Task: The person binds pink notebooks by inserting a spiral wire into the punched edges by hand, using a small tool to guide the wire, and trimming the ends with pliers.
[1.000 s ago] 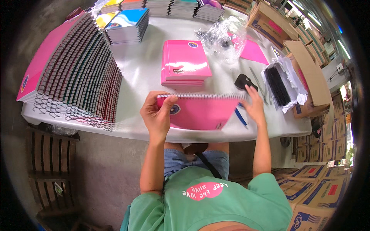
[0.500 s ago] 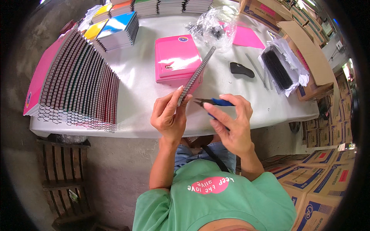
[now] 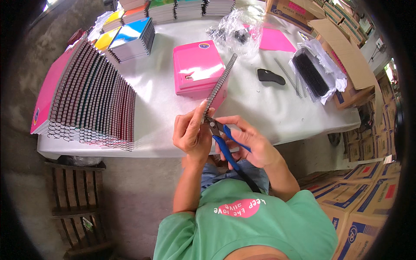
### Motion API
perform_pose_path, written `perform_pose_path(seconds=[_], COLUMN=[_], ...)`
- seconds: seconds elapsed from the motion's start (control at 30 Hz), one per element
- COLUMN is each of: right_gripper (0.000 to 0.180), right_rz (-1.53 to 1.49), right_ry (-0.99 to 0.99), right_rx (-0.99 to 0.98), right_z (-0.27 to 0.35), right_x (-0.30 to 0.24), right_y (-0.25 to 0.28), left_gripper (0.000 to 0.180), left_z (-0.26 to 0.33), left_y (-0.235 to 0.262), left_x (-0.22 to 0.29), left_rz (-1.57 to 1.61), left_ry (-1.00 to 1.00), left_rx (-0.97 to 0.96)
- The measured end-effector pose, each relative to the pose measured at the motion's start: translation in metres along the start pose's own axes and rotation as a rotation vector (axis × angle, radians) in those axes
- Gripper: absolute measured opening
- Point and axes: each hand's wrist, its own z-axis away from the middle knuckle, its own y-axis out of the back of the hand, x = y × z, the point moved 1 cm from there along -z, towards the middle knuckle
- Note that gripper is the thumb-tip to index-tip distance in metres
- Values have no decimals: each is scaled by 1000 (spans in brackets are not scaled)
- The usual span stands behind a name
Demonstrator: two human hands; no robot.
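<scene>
My left hand (image 3: 190, 134) is closed around the near end of a spiral notebook (image 3: 220, 82), held tilted with its wire-coil edge upward. A pink cover partly shows below the coil. My right hand (image 3: 255, 145) grips blue-handled cutting pliers (image 3: 226, 151). The jaws of the pliers meet the coil's near end beside my left fingertips; whether they are closed on the wire I cannot make out. Behind the notebook lies a stack of pink covered books (image 3: 197, 65).
A long row of spiral notebooks (image 3: 91, 95) stands on the left of the white-covered table (image 3: 160, 117). Beyond are blue notebooks (image 3: 132, 34) and a plastic bag (image 3: 245, 32). At right lie a black curved object (image 3: 271, 77), loose coils (image 3: 288, 78) and an opened carton (image 3: 346, 56).
My right hand has turned the pliers and brought their jaws to the coil's near end. The handles now point down toward my lap. My left hand keeps its hold on the notebook.
</scene>
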Motion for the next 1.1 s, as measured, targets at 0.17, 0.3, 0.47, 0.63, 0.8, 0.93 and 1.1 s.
perform_pose_path(seconds=[0.17, 0.3, 0.47, 0.63, 0.8, 0.93, 1.1], right_gripper=[43, 46, 52, 72, 69, 43, 27], right_rz=[95, 903, 1112, -586, -764, -926, -515], right_ry=[89, -41, -333, 248, 473, 539, 529], right_rx=[-36, 192, 349, 400, 219, -3, -50], right_z=[-3, 15, 10, -68, -145, -227, -330], right_x=[17, 69, 114, 26, -43, -112, -167], right_y=[-1, 32, 69, 30, 16, 3, 38], left_gripper=[42, 51, 47, 45, 27, 35, 62], left_z=[-11, -33, -58, -89, -145, -201, -228], left_y=[2, 20, 38, 59, 112, 184, 254], left_x=[-2, -8, 6, 39, 69, 63, -21], left_rz=[6, 333, 588, 679, 254, -237, -383], left_ry=[29, 317, 336, 117, -119, -195, 191], left_rx=[64, 189, 270, 279, 350, 370, 454])
